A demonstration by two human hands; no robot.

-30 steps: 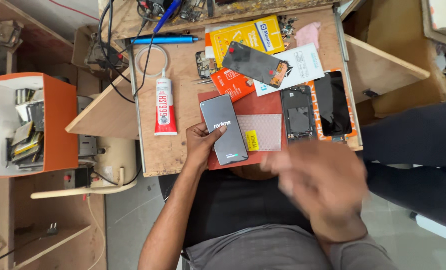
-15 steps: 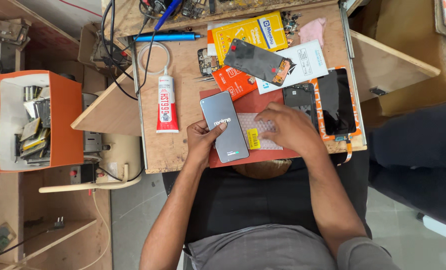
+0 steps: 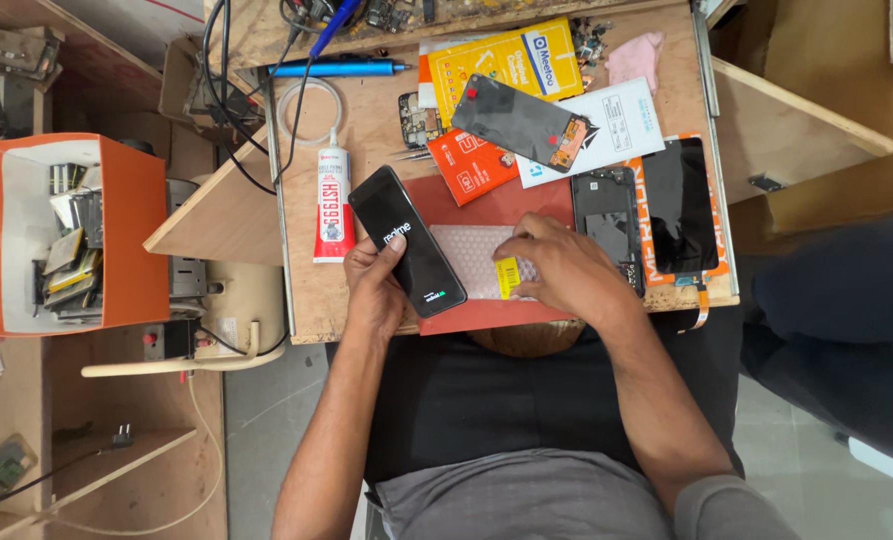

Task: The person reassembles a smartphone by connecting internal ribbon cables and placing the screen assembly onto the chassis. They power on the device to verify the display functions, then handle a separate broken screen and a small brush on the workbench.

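Phone (image 3: 408, 241) | left hand (image 3: 375, 283) grips | long axis upper-left to lower-right

We hold a phone and press on a bubble-wrap pouch at a cluttered wooden desk (image 3: 367, 300).

Our left hand (image 3: 375, 285) closes its grip on a dark smartphone (image 3: 408, 241), tilted, its lit screen facing up. Our right hand (image 3: 559, 268) rests fingers-down on a bubble-wrap pouch (image 3: 467, 260) with a small yellow label (image 3: 508, 277), lying on a red mat (image 3: 512, 205). Just beside our right hand lie an opened phone body (image 3: 608, 222) and a black screen panel (image 3: 679, 205). A white glue tube (image 3: 333, 200) lies left of the phone; an orange box (image 3: 132, 235) of parts stands well apart on the left.
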